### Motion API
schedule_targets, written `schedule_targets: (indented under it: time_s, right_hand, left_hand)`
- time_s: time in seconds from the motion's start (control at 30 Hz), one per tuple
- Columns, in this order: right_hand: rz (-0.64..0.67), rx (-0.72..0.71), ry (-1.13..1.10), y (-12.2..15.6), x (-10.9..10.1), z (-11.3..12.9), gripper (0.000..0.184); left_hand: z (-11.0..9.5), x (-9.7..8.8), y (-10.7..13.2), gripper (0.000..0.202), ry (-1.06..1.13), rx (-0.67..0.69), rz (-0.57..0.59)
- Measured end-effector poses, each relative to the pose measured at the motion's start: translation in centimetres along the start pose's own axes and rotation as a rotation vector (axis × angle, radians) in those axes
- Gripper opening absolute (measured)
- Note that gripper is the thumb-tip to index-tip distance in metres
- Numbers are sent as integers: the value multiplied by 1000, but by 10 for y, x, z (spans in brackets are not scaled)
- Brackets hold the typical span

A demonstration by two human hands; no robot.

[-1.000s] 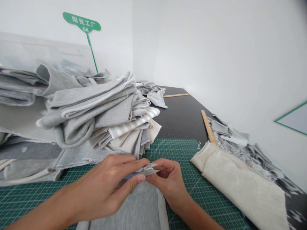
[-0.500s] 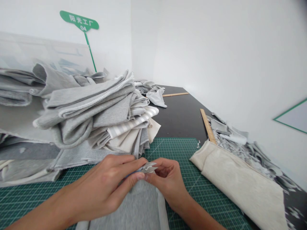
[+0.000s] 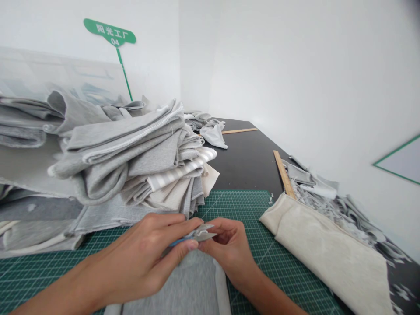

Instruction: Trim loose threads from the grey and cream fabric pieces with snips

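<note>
Small blue-handled snips (image 3: 200, 235) with pale metal blades are held at the bottom centre. My left hand (image 3: 138, 256) grips their blue part between thumb and fingers. My right hand (image 3: 229, 251) pinches the metal end from the other side, and its fingers hide part of the blades. Directly below both hands lies a flat piece of grey knit fabric (image 3: 170, 284) with a lighter edge band. It rests on a green cutting mat (image 3: 243, 205).
A tall stack of grey and striped fabric pieces (image 3: 131, 162) stands left of my hands. To the right lie a folded cream fabric (image 3: 324, 245), grey scraps (image 3: 331, 205) and a wooden ruler (image 3: 284, 173). Beyond the mat is a black tabletop (image 3: 243, 166), bounded by white walls.
The snips show more between my fingers than half a second ago. My hands stay in nearly the same place, and the view shifts only slightly.
</note>
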State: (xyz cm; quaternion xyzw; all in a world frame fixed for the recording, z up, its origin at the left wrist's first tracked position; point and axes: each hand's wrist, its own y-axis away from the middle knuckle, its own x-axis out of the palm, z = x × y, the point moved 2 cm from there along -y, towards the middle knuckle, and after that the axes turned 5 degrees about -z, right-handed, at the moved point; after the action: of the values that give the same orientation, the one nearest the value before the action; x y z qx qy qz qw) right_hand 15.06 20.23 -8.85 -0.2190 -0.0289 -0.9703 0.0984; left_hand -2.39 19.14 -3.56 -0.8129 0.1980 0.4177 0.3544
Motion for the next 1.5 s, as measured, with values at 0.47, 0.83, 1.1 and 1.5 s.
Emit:
schedule_targets:
  time_s: [0.47, 0.83, 1.1, 1.5]
  right_hand:
    - [31, 63, -15, 2, -1, -1, 14]
    - [68, 50, -64, 0, 0, -4, 20]
    - [51, 66, -26, -1, -2, -7, 17]
    - [63, 58, -56, 0, -2, -8, 15]
  left_hand:
    - [3, 0, 2, 30, -52, 67, -39]
    - [3, 3, 2, 35, -27, 51, -1]
    - [4, 4, 1, 33, -24, 67, -28]
    - [6, 1, 5, 37, -80, 20, 33]
